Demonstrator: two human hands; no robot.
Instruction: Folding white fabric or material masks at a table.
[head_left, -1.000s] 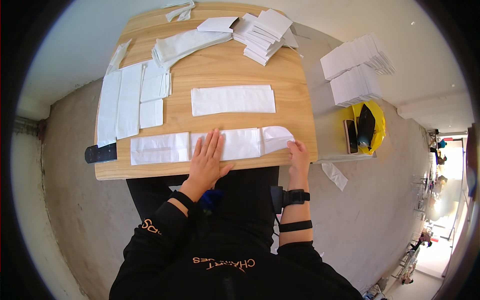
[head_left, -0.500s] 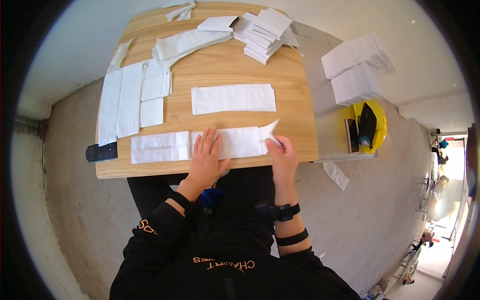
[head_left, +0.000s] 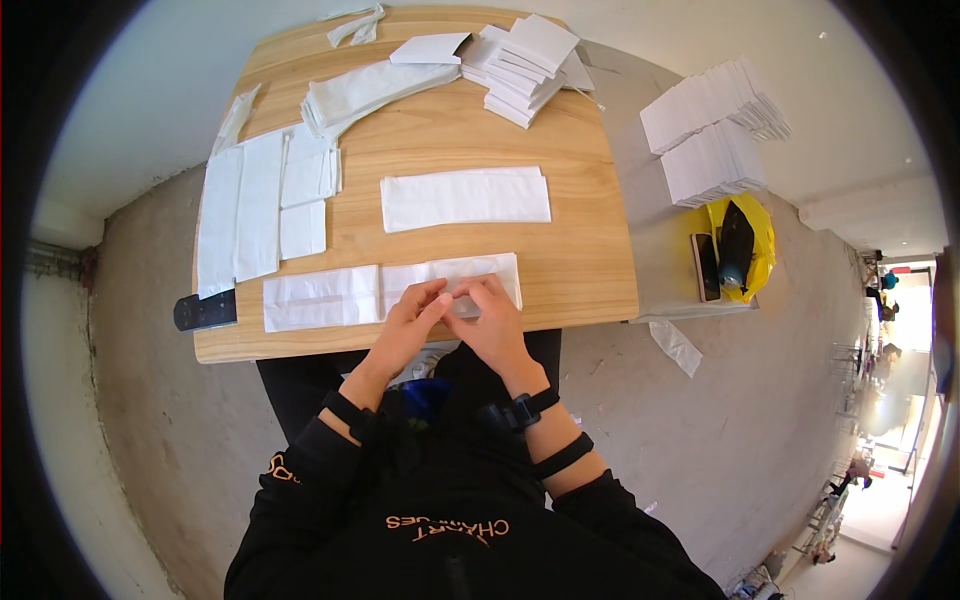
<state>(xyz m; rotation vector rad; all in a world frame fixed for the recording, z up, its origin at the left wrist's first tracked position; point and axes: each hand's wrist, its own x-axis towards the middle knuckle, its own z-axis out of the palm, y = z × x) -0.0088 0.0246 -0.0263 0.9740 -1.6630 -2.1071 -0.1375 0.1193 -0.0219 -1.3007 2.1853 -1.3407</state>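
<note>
On the near side of the table, a long flat white packet (head_left: 322, 298) lies end to end with another thin white piece (head_left: 478, 267), slightly see-through like a plastic bag. Over that right-hand piece my two hands have come together. My left hand (head_left: 402, 328) has its fingers curled and thumb against the fingertips. My right hand (head_left: 492, 322) is closed in a pinch, its fingertips meeting those of the left. Whatever lies between the fingertips is too small or hidden to make out. Farther off, a separate flat white packet (head_left: 465, 198) rests mid-table.
The wooden table (head_left: 570, 120) holds several flat white packets (head_left: 260, 200) at left and a pile of white cartons (head_left: 525, 65) at the back. A dark phone (head_left: 212, 310) lies by the left edge. At right stand more carton stacks (head_left: 710, 165), another phone (head_left: 706, 268) and a yellow bag (head_left: 764, 250).
My right hand has moved left, from the lifted right end of the white piece to my left hand. That end now lies folded or flat. My left hand's flat fingers have curled.
</note>
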